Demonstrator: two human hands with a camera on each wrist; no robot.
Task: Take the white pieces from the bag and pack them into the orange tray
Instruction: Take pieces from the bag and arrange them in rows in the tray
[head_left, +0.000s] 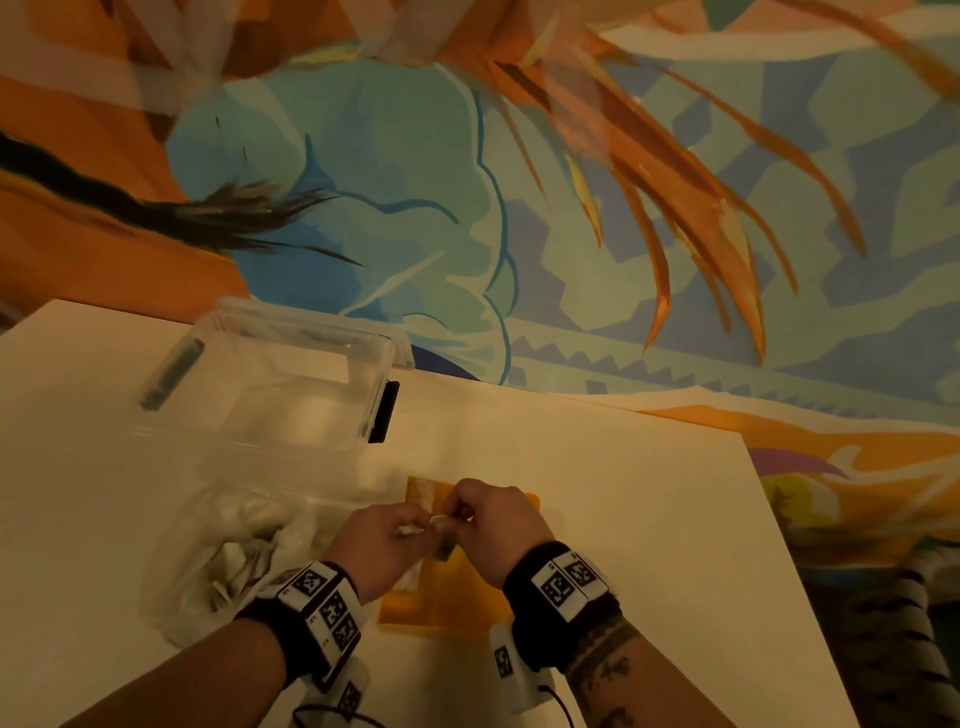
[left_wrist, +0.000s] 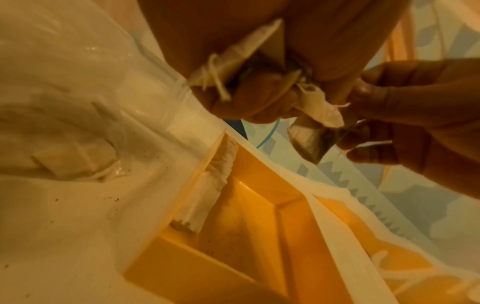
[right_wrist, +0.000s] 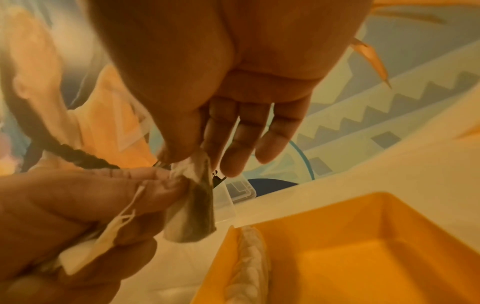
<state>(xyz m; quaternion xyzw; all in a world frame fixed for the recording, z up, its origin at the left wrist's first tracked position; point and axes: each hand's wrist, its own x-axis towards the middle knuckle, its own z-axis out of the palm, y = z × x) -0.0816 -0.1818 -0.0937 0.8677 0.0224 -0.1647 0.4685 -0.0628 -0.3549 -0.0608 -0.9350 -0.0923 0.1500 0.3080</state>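
Note:
Both hands meet just above the orange tray (head_left: 470, 597). My left hand (head_left: 387, 538) grips a small bunch of white tea-bag pieces (left_wrist: 241, 51) with strings. My right hand (head_left: 480, 512) pinches the top of one white piece (right_wrist: 192, 211), which hangs between the hands; the left fingers (right_wrist: 78, 205) also touch it. A row of white pieces (left_wrist: 211, 183) lies along the tray's left wall (right_wrist: 249, 265). The clear plastic bag (head_left: 223, 561), with more white pieces inside, lies crumpled left of the tray.
An open clear plastic box (head_left: 270, 379) with black latches stands behind the bag on the white table (head_left: 597, 493). A colourful patterned cloth (head_left: 675, 234) lies beyond the table's far and right edges. Dark crumbs dot the table by the tray.

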